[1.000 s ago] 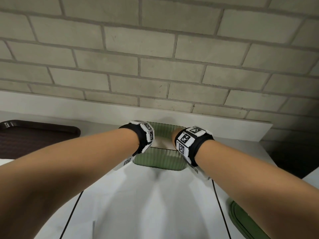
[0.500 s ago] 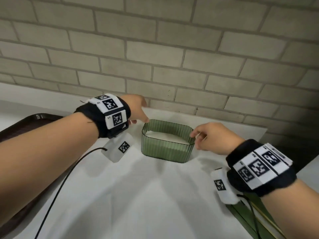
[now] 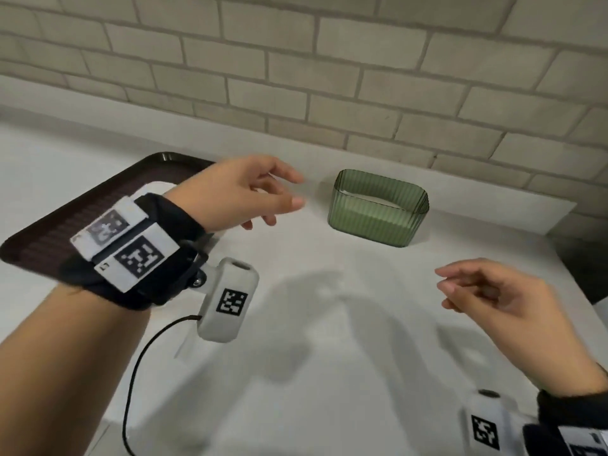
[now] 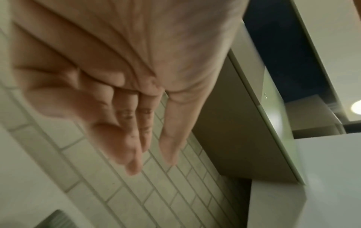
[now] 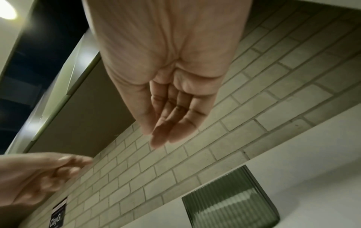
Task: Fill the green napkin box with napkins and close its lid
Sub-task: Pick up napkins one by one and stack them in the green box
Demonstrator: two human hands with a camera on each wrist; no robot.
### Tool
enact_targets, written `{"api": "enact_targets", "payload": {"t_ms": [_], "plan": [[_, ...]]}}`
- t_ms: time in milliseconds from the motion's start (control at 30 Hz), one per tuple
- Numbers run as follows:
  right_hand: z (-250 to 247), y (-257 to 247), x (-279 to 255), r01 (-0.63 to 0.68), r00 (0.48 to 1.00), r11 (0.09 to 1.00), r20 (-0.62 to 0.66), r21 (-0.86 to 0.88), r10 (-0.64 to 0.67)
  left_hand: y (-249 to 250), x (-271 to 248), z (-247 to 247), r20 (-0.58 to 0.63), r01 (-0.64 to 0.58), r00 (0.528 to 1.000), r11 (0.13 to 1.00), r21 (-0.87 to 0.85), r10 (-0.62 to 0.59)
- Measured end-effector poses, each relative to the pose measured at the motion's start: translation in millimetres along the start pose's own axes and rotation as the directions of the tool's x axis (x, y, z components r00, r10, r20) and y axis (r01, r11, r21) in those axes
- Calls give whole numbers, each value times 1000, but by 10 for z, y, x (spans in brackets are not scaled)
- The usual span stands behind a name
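Observation:
The green ribbed napkin box [image 3: 378, 209] stands open-topped on the white counter near the brick wall, with a white stack of napkins [image 3: 371, 199] inside it. The box also shows in the right wrist view [image 5: 230, 202]. My left hand [image 3: 263, 195] hovers to the left of the box, fingers loosely spread, holding nothing. My right hand [image 3: 473, 291] hangs in front of the box and to its right, fingers relaxed and empty. Both palms show bare in the wrist views [image 4: 136, 138] [image 5: 168, 123]. No lid is visible in these frames.
A dark brown tray [image 3: 82, 218] lies at the left with something white on it, partly behind my left wrist. The brick wall [image 3: 329, 77] runs behind the counter [image 3: 329, 357]. The counter's right edge [image 3: 566, 258] drops off to a dark gap.
Both hands have pulled back from the box, where they were pressing down a second ago. The left moved left, the right drew back toward me. My view has shifted right and down.

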State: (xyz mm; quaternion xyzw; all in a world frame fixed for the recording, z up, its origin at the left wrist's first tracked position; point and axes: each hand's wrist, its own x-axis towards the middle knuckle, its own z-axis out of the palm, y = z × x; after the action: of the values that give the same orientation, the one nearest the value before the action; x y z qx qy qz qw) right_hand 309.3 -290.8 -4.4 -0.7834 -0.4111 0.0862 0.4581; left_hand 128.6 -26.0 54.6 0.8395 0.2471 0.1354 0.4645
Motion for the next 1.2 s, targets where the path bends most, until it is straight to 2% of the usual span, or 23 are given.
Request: {"api": "enact_targets", "payload": {"t_ms": [233, 400, 600, 767, 967, 1100, 1200], "plan": [[104, 3, -344, -43, 999, 990, 6, -135, 44, -747, -560, 36, -93, 205, 972, 974, -99, -214], [233, 18, -479, -89, 992, 970, 63, -225, 106, -1041, -803, 81, -117, 249, 959, 966, -76, -257], [392, 59, -421, -161, 984, 970, 45, -182, 172, -1195, -783, 120, -94, 287, 951, 954, -93, -295], [760, -115, -317, -86, 980, 968, 157, -236, 125, -1295, -666, 101, -71, 277, 957, 958, -73, -282], [1076, -314, 53, 14, 965, 936, 248, -351, 79, -1516, -652, 40, -104, 301, 945, 949, -93, -310], [1302, -406, 414, 94, 921, 895, 379, -437, 88, -1628, -701, 20, -110, 319, 938, 942, -101, -329], [1505, -439, 748, 132, 829, 857, 529, -498, 180, -1698, -746, 24, -94, 353, 928, 931, -95, -361]]}}
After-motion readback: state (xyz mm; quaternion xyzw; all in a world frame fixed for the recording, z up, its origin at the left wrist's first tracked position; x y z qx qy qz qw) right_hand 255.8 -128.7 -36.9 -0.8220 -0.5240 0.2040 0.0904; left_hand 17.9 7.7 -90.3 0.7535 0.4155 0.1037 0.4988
